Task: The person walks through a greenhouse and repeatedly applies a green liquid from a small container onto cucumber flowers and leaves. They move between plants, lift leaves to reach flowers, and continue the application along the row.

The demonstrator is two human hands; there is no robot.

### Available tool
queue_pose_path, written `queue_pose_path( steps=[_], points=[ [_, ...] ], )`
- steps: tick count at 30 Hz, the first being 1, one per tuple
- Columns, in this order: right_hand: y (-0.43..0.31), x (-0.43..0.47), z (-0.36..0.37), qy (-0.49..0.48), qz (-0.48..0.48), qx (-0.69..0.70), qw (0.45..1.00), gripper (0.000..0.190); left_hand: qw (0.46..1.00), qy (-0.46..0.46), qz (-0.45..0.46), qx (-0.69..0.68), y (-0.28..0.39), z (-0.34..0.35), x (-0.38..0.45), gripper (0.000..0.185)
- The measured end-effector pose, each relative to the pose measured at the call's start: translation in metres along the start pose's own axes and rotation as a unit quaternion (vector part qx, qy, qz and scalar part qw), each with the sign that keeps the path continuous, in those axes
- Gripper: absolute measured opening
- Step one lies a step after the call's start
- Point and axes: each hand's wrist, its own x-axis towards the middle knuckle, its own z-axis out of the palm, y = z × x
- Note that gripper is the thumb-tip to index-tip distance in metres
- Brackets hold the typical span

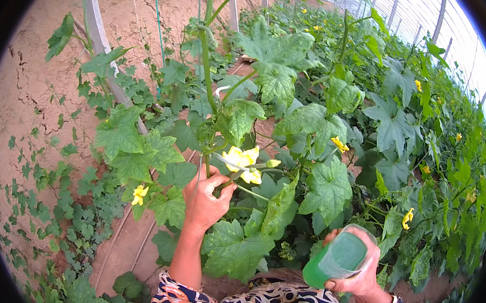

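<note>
My left hand [208,199] pinches a thin green fruit stalk between thumb and forefinger, close beside the upright main stem [208,77] of a climbing vine. Just above the fingertips are an open yellow flower [242,160] and, to its right, a green bud [273,163]. A thin string runs down past the hand. At the lower right, my right hand [362,265] is wrapped around a clear plastic cup [328,263] holding green liquid. The cup is tilted, its opening towards the camera. Large lobed leaves [238,246] hang between the two hands.
Dense vines with yellow flowers [339,144] fill the right side. A cracked earth wall [31,94] with small creepers rises on the left, beside a pale slanting post [97,23]. Thin hoses [112,243] lie along the soil. A translucent ribbed cover [466,36] arches at the upper right.
</note>
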Motion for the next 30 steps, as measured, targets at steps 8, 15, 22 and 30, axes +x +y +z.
queue_pose_path(
  steps=[8,15,22,30],
  points=[
    [0.015,0.030,0.030,-0.033,-0.058,-0.092,0.994,0.085,0.996,-0.066,0.023,-0.057,0.014,-0.005,-0.007,0.010],
    [0.027,0.042,0.058,-0.035,-0.021,-0.092,0.995,0.085,0.981,-0.116,-0.014,-0.156,0.018,-0.019,-0.010,0.029],
    [0.045,0.040,0.061,-0.041,-0.029,-0.083,0.995,0.081,0.977,-0.106,-0.045,-0.179,0.016,-0.026,-0.011,0.023],
    [0.060,0.033,0.060,-0.040,0.022,-0.126,0.991,0.084,0.989,-0.134,-0.026,-0.058,0.023,-0.034,-0.002,0.027]
  ],
)
